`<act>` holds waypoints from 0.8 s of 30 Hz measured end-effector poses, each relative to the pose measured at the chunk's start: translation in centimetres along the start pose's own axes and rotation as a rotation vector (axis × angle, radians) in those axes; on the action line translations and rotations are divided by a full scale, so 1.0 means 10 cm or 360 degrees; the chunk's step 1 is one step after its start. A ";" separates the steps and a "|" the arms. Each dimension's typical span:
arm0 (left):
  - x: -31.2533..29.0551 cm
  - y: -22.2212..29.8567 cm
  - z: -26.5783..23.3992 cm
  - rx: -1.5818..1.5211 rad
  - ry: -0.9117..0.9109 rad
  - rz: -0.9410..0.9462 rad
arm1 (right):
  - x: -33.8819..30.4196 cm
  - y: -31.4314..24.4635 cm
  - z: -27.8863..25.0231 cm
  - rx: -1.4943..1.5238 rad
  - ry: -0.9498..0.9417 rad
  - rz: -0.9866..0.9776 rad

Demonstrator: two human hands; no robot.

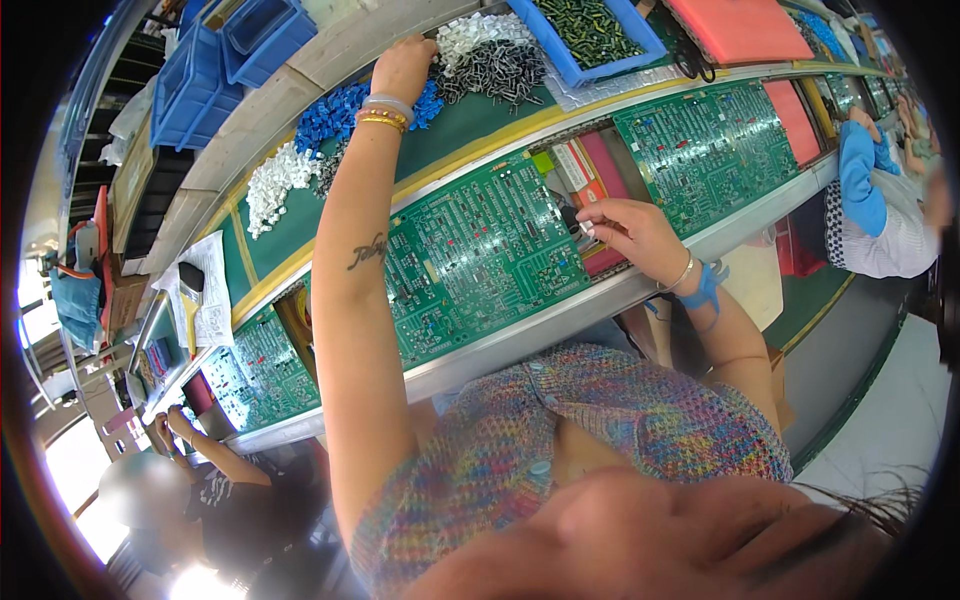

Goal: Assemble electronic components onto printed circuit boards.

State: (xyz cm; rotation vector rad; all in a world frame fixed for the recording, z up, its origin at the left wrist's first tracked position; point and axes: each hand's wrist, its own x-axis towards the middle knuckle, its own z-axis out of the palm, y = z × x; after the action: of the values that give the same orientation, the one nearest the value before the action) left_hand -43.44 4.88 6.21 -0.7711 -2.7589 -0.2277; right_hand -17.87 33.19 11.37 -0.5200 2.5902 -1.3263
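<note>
One right hand (642, 236), fingers pinching a white part (587, 229), near a green board (470, 262), left hand (402, 72) beside white pieces (480, 32), its fingers' hold unclear

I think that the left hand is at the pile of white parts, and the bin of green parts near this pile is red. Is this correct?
Not quite: the bin of green parts is blue, not red, as the head view shows. The left hand is indeed at the pile of white parts, with the bin near this pile.
</note>
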 end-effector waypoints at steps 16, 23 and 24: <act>-0.09 -0.13 -0.05 -0.0095 -0.0004 -0.0090 | -0.08 0.10 0.10 -0.0137 0.0109 -0.0162; -0.66 0.44 -0.90 -0.1253 0.0154 -0.0643 | -0.07 0.08 0.16 -0.0345 0.0022 -0.0432; -0.73 0.51 -0.83 -0.1307 0.0119 -0.0620 | -0.10 0.13 0.16 -0.0366 0.0029 -0.0370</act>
State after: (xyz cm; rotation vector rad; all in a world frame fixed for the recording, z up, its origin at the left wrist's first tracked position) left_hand -33.00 3.83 12.33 -0.3380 -2.6702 -1.4839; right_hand -16.70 33.12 9.40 -0.8738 2.7828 -1.1012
